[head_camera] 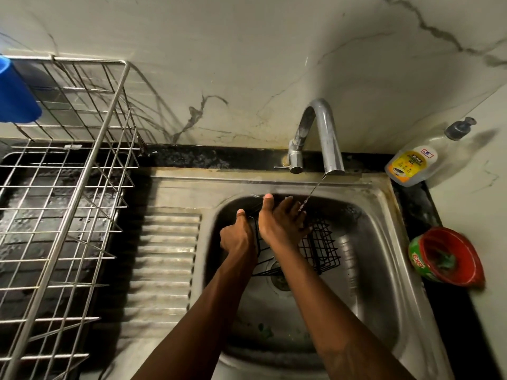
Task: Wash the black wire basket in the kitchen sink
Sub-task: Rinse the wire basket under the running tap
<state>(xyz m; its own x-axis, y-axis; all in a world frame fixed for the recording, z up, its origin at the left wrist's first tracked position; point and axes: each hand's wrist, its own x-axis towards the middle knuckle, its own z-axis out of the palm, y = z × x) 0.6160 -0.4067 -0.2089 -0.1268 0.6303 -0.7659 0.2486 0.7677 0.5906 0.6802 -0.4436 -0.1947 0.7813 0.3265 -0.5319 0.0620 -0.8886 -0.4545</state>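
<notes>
A pale wall veined in grey backs a black stone counter, and a steel sink (pixel 378 242) with a ribbed drainboard (pixel 164 256) is set into it.

The head view, the only one, looks down into the bowl. The black wire basket (pixel 321 248) lies in the middle of the bowl, just above the drain (pixel 279 279), tilted up against the hands. Its long axis seems to run from about 10 o'clock to 4 o'clock.

The left hand (pixel 238 238) grips the basket's 9 o'clock rim in a fist with the thumb raised. The right hand (pixel 282 223) lies over the top of the basket with its fingers (pixel 297 212) stretched toward 2 o'clock. Whether the tips hook a wire I cannot tell. The two hands are nearly touching, and most of the basket extends from them toward 4 o'clock.

The faucet (pixel 326 133) stands at 12 o'clock. Its thin stream (pixel 312 192) slants down onto the right fingertips, so the far end of the basket sits outside the water. Rinsing that end probably means swinging it up toward 1 o'clock, with the left hand as the pivot.

A steel dish rack (pixel 82 165) holding a blue cup (pixel 16 100) sits at 9 o'clock. A soap bottle (pixel 414 164) is at 2 o'clock and a red tub (pixel 450 259) with a green scrubber is at 3 o'clock.
</notes>
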